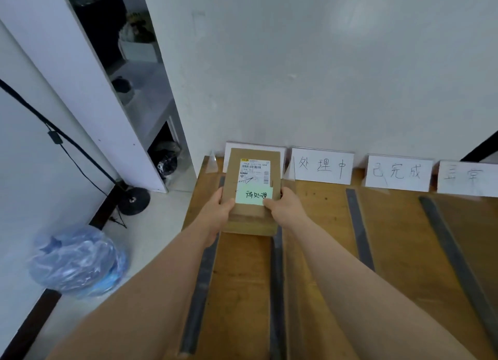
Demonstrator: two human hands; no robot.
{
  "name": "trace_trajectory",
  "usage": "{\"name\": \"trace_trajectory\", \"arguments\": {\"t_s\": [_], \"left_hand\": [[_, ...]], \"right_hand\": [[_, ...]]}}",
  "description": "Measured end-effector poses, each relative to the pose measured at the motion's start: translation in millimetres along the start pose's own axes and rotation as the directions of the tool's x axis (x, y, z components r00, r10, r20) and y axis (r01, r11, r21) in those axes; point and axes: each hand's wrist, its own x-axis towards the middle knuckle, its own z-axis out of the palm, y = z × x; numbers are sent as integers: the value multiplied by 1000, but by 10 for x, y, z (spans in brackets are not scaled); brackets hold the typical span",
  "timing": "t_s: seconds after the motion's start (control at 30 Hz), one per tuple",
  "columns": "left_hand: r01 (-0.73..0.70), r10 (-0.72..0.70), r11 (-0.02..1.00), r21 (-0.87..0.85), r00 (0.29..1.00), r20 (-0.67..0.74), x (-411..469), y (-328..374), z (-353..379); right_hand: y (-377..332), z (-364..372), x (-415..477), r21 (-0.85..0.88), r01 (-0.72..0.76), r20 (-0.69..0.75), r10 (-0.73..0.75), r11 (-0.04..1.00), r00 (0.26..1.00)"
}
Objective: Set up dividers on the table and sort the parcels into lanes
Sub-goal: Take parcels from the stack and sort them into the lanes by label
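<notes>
A brown cardboard parcel (252, 171) with a white shipping label and a green sticky note (254, 195) is held over the leftmost lane of the wooden table (323, 238). My left hand (218, 211) grips its left edge and my right hand (283, 206) grips its right edge. More cardboard shows under it at the near end. Dark divider strips (359, 230) run along the table and mark out lanes. White sign cards (323, 168) with handwritten characters stand at the far end of each lane; the parcel hides most of the leftmost card.
A white wall rises directly behind the signs. Left of the table are a white shelf unit (107, 90), a round black lamp base (133, 200) with its cable, and a blue plastic bag (78, 260) on the floor. The table's left edge is close to my left forearm.
</notes>
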Motion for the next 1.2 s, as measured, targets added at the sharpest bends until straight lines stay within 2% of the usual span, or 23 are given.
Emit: {"name": "trace_trajectory", "arguments": {"t_s": [0.27, 0.6, 0.73, 0.8, 0.87, 0.97, 1.07, 1.2], "left_hand": [[65, -65, 998, -3, 997, 41, 230, -167, 56], [64, -64, 995, 70, 998, -5, 299, -278, 130], [35, -13, 974, 223, 995, -99, 206, -131, 180], [-47, 98, 941, 335, 986, -135, 127, 20, 170], [-194, 273, 857, 477, 957, -102, -1, 221, 148], [-364, 516, 620, 695, 857, -12, -269, 572, 134], [-448, 617, 384, 807, 775, 136, -570, 885, 259], [-498, 666, 140, 856, 687, 291, -955, 1125, 665]], "right_hand": [[171, 111, 136, -9, -53, -18, 53, 999, 998], [299, 151, 243, -73, -39, -11, 39, 997, 999], [221, 156, 188, -160, 42, -52, -51, 986, 997], [111, 91, 97, -185, 147, -75, -163, 972, 984], [-26, -63, -47, -265, 238, -99, -271, 935, 957], [-166, -416, -320, -441, 304, -160, -407, 844, 899], [-159, -815, -631, -638, 248, -144, -429, 729, 892], [-7, -1334, -1100, -746, 138, -228, -445, 651, 866]]}}
